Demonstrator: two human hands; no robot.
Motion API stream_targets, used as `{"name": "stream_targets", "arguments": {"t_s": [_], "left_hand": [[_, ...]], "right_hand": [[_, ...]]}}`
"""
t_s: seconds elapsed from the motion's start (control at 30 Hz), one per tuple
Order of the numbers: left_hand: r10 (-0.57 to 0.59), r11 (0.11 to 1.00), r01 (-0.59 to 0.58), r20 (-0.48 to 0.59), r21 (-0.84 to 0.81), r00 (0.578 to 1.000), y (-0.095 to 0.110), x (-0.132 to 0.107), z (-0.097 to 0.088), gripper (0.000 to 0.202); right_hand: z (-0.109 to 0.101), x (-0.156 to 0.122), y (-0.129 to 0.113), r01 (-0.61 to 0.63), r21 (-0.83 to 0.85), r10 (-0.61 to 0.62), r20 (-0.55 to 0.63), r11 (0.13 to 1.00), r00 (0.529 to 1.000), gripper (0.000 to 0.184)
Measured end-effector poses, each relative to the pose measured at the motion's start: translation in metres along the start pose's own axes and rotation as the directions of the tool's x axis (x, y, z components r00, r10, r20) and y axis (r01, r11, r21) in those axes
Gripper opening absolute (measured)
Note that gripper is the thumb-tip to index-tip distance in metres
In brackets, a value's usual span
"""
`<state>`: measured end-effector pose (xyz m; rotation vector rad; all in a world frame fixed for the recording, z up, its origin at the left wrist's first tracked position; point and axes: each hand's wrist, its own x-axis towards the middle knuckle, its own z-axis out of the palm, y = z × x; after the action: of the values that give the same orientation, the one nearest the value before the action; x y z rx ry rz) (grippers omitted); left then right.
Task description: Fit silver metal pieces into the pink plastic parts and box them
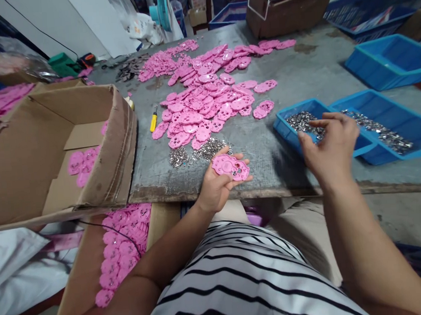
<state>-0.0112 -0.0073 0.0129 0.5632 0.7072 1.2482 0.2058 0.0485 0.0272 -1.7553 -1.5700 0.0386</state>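
Note:
My left hand [215, 185] is closed on a pink plastic shell [228, 167], an oval piece with a wavy edge and small holes. The thumb presses on its face while the fingers lie beneath it, just over the table's front edge. My right hand [329, 145] hovers over a small blue bin [283, 127], thumb and fingers apart, with nothing visible between them. Small shiny metal pieces [303, 121] lie in that bin, partly hidden by the hand. Beyond my left hand, more metal pieces [212, 149] are heaped on the table beside a big pile of pink shells [200, 103].
A larger blue bin [408, 121] with metal pieces adjoins on the right; another blue bin [358, 63] stands behind. On the left is a cardboard box [124, 148] holding a few pink shells. A yellow-handled screwdriver [153, 122] lies beside the pile. Below, another box holds stacked pink pieces [120, 258].

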Motion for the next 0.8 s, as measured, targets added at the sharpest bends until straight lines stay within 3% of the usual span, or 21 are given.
{"name": "stream_targets", "arguments": {"t_s": [0.03,0.1,0.17,0.27,0.43,0.5,0.6,0.73,0.8], "left_hand": [[0.003,1.000,-0.003,0.000,0.008,1.000,0.000,0.000,-0.001,0.065],[-0.001,1.000,0.001,-0.006,0.026,1.000,-0.002,0.001,-0.002,0.065],[-0.019,0.999,0.020,-0.030,0.050,0.999,-0.004,0.001,-0.003,0.065],[-0.037,0.995,0.045,-0.081,0.091,0.996,-0.007,0.002,-0.006,0.062],[-0.094,0.986,0.104,-0.080,0.130,0.992,-0.011,0.006,-0.009,0.054],[-0.134,0.981,0.141,-0.066,0.129,0.989,-0.012,0.009,-0.010,0.049],[-0.169,0.977,0.173,-0.036,0.123,0.985,-0.014,0.013,-0.010,0.047],[-0.172,0.980,0.171,-0.002,0.104,0.985,-0.016,0.015,-0.013,0.050],[-0.165,0.982,0.165,-0.002,0.090,0.986,-0.018,0.014,-0.016,0.049]], "right_hand": [[-0.006,0.006,0.003,-0.041,-0.172,0.059,0.101,0.984,0.993,0.027],[-0.014,0.010,0.004,-0.044,-0.440,0.201,0.317,0.897,0.927,0.032],[-0.017,0.005,-0.002,0.032,-0.560,0.266,0.442,0.828,0.857,0.036],[-0.015,-0.007,-0.013,0.105,-0.584,0.233,0.474,0.805,0.849,0.036],[-0.018,-0.013,-0.019,0.134,-0.421,0.157,0.588,0.897,0.794,0.035],[-0.022,-0.007,-0.016,0.112,-0.372,0.131,0.569,0.921,0.812,0.033],[-0.020,0.008,-0.009,0.056,-0.436,0.192,0.503,0.898,0.843,0.031],[-0.006,0.023,-0.004,0.100,-0.551,0.309,0.599,0.829,0.739,0.029],[0.000,0.024,-0.003,0.097,-0.565,0.331,0.604,0.819,0.725,0.029]]}}
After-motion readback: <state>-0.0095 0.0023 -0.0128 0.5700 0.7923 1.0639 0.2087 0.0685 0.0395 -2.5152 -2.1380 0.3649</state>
